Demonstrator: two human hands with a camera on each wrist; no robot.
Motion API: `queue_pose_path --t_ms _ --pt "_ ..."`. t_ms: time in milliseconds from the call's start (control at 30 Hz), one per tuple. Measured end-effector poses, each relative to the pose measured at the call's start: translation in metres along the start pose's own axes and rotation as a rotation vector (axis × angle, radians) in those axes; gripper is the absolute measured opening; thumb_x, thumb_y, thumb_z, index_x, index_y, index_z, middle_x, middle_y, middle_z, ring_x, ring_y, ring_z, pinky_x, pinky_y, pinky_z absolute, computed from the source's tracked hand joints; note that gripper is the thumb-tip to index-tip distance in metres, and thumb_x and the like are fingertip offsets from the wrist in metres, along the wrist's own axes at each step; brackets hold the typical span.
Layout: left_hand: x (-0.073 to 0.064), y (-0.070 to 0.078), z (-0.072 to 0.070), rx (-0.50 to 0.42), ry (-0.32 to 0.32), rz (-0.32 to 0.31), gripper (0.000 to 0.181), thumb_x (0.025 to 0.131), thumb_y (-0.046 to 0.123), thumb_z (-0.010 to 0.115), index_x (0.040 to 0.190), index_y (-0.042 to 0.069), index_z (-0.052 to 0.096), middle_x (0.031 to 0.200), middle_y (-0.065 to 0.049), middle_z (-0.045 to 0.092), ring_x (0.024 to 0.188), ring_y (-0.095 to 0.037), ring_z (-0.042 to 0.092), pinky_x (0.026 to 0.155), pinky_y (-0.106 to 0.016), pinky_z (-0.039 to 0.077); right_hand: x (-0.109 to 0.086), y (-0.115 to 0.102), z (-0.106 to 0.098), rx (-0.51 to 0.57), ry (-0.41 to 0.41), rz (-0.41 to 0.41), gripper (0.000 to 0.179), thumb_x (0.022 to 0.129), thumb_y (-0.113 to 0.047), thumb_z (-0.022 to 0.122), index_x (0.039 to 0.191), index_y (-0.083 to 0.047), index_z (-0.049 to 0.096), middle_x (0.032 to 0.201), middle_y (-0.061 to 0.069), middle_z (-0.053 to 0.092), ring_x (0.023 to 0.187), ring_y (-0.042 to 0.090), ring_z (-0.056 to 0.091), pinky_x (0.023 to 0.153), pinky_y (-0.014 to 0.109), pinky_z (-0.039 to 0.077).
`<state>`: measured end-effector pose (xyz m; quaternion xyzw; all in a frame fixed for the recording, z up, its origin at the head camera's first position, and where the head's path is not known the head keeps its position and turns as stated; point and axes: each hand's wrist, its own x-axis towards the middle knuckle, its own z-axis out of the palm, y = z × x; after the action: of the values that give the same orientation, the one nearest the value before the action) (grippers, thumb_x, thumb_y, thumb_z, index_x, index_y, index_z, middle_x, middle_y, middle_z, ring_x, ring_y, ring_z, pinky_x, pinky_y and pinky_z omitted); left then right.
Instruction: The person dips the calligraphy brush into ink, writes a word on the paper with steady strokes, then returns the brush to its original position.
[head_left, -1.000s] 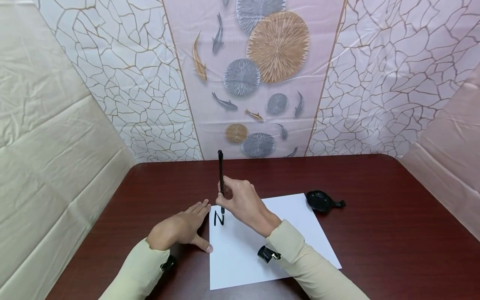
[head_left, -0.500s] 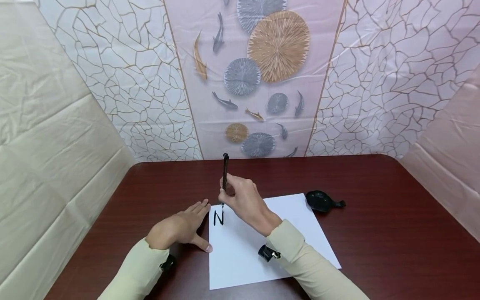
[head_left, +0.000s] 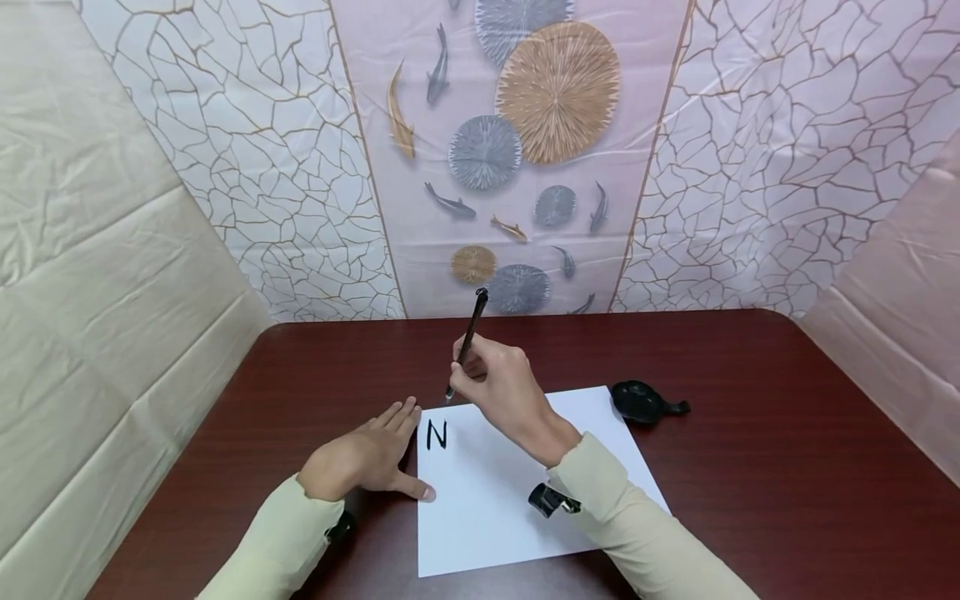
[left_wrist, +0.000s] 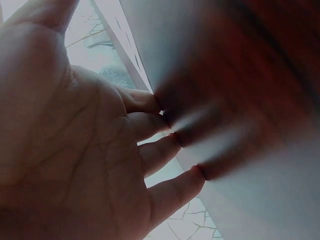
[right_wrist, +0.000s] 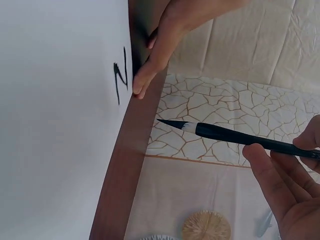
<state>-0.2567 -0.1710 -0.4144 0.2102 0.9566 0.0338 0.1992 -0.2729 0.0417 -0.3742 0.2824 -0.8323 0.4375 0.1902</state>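
Note:
My right hand pinches a black writing brush between thumb and fingers, tilted, its top leaning to the right. In the right wrist view the brush shows a dark pointed tip above a pale band, held off the paper. A sheet of white paper lies on the table with a black letter N near its upper left corner. My left hand lies with spread fingers at the sheet's left edge, its thumb on the paper. In the left wrist view the left palm shows, fingertips touching the table.
A small black dish with a short handle sits at the paper's upper right corner. The dark red-brown table reaches back to a patterned cloth backdrop. Plain cloth walls stand at both sides.
My right hand has lifted the brush off the N and moved it up and to the right, tilting it. The left thumb has slid slightly further onto the paper.

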Motion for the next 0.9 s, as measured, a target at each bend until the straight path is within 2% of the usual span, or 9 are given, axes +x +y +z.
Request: queue_pose_path --t_ms 267,467,600,700,900 --pt "0.001 -0.001 0.001 -0.012 -0.018 0.008 0.126 0.072 0.074 0.071 0.158 0.000 0.014 0.165 -0.017 0.007 0.151 -0.034 0.008 0.116 -0.053 0.021 -0.014 0.005 -0.008 0.037 0.028 0.011 0.013 0.092 -0.003 0.067 0.102 -0.012 0.063 0.086 -0.005 0.068 0.077 0.002 0.067 0.071 0.020 0.055" --pt "0.003 -0.005 0.004 -0.011 -0.023 -0.002 0.127 0.072 0.077 0.068 0.159 0.003 0.012 0.165 -0.014 0.004 0.152 -0.032 0.005 0.117 -0.052 0.019 -0.017 0.012 0.000 0.036 -0.019 0.009 0.013 0.092 -0.003 0.068 0.101 -0.011 0.064 0.089 0.001 0.071 0.079 0.003 0.068 0.073 0.018 0.054" --pt "0.003 -0.008 0.006 -0.028 -0.026 0.008 0.130 0.070 0.080 0.067 0.159 0.002 0.012 0.165 -0.015 0.004 0.151 -0.033 0.004 0.117 -0.053 0.018 -0.019 0.014 0.005 0.035 -0.026 0.017 0.012 0.092 -0.004 0.067 0.101 -0.011 0.064 0.089 0.000 0.070 0.080 0.003 0.068 0.073 0.018 0.054" --pt "0.003 -0.007 0.004 -0.049 -0.027 0.018 0.129 0.071 0.079 0.068 0.158 0.001 0.013 0.165 -0.017 0.005 0.151 -0.035 0.005 0.117 -0.055 0.019 -0.020 0.015 0.006 0.028 -0.022 0.023 0.012 0.092 -0.004 0.067 0.100 -0.012 0.064 0.087 -0.003 0.070 0.080 0.001 0.068 0.073 0.018 0.054" --pt "0.003 -0.003 0.003 -0.035 -0.018 0.007 0.127 0.072 0.075 0.071 0.158 0.001 0.012 0.165 -0.017 0.006 0.151 -0.035 0.007 0.116 -0.054 0.021 -0.021 0.017 0.007 0.014 -0.046 0.034 0.015 0.091 -0.002 0.067 0.100 -0.014 0.063 0.086 -0.002 0.071 0.080 0.001 0.068 0.073 0.019 0.054"
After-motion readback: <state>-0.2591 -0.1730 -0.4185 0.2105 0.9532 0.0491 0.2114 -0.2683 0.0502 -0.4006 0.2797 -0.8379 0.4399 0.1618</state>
